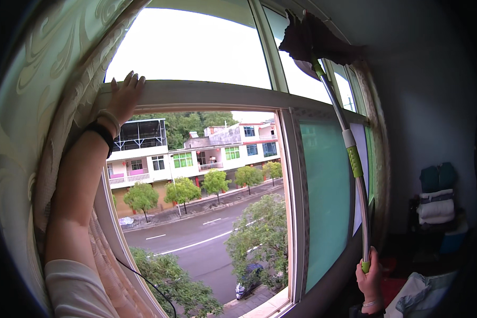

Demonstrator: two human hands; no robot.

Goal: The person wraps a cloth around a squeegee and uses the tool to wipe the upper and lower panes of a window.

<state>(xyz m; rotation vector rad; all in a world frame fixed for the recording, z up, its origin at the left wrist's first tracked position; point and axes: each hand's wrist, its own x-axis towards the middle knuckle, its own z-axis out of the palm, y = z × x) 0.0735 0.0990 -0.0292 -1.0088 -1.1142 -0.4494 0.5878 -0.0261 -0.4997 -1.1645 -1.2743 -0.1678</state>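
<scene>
My left hand point(124, 99) lies on the window's horizontal crossbar point(196, 94), fingers stretched upward and a little apart, holding nothing. In my right hand point(372, 280), at the lower right, is the bottom end of a long-handled mop point(361, 199); the fingers wrap round its pole. The pole is silver with green grip parts and leans up and to the left. At its top, a dark cloth mop head point(323, 43) hangs in front of the upper window panes; whether it touches the glass I cannot tell.
Below the crossbar the left window opening shows a street point(196, 249) far below. A teal pane point(326, 196) stands right of it. Patterned curtains point(42, 132) hang at the left. Folded cloths point(436, 206) are stacked at the right. A dark cable point(151, 283) runs along the lower left.
</scene>
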